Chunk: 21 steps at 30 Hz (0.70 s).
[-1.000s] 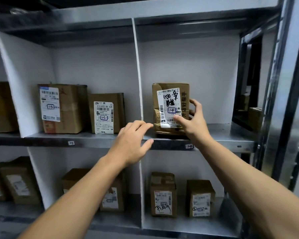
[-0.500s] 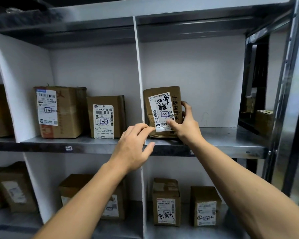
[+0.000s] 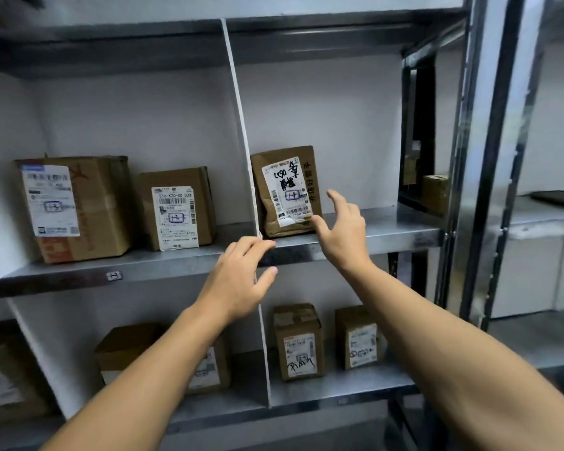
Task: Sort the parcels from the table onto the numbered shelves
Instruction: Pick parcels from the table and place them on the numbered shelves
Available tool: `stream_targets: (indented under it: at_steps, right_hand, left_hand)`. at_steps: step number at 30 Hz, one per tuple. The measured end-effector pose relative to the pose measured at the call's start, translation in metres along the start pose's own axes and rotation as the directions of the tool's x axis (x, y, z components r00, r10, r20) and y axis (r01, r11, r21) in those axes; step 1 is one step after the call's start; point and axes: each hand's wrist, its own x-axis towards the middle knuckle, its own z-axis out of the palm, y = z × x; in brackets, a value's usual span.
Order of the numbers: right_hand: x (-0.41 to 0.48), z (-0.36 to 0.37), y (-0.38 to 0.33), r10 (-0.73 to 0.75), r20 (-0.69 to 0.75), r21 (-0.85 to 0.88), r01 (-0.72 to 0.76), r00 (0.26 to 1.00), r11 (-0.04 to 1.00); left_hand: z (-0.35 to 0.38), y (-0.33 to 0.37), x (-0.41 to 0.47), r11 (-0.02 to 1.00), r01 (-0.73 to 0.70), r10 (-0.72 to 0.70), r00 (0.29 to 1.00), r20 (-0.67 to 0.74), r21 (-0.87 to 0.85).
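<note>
A brown parcel (image 3: 285, 190) with a white label marked 1-4 stands upright on the middle metal shelf (image 3: 398, 227), tight against the white divider (image 3: 241, 131). My right hand (image 3: 341, 232) hovers just right of it, fingers spread and holding nothing; the thumb tip is at the parcel's lower right corner. My left hand (image 3: 241, 278) hangs in front of the shelf edge below the divider, fingers loosely bent and empty.
Two parcels (image 3: 75, 206) (image 3: 176, 209) labelled 1-3 stand in the compartment to the left. Several more boxes (image 3: 298, 341) sit on the lower shelf. A steel upright (image 3: 469, 157) bounds the rack at right, with another shelf unit beyond.
My right hand let go of the 1-4 parcel, which now stands by itself against the divider. The hand has drawn back to the right. The left hand stayed near the shelf edge.
</note>
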Motion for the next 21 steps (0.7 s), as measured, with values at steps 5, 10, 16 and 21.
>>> stream_targets:
  at_steps: [5,10,16,21]
  right_hand:
    - [-0.070,-0.033,0.041,-0.104,0.023,-0.409,0.104,0.994,0.907]
    - [-0.158,-0.088,0.093,-0.001,0.103,-0.715,0.075,0.995,0.695]
    - [-0.268,-0.166,0.134,0.310,0.092,-0.864,-0.078,0.946,0.497]
    - [-0.332,-0.229,0.153,0.485,-0.011,-0.879,-0.240,0.874,0.411]
  left_hand:
    - [0.028,0.028,-0.020,0.993,-0.096,0.101,0.992,0.070,-0.072]
    - [0.080,0.066,-0.050,0.974,-0.202,0.220,0.955,0.201,-0.103]
    - [0.141,0.135,-0.091,0.947,-0.278,0.317,0.880,0.353,-0.159]
    - [0.177,0.207,-0.109,0.897,-0.367,0.440,0.793,0.422,-0.246]
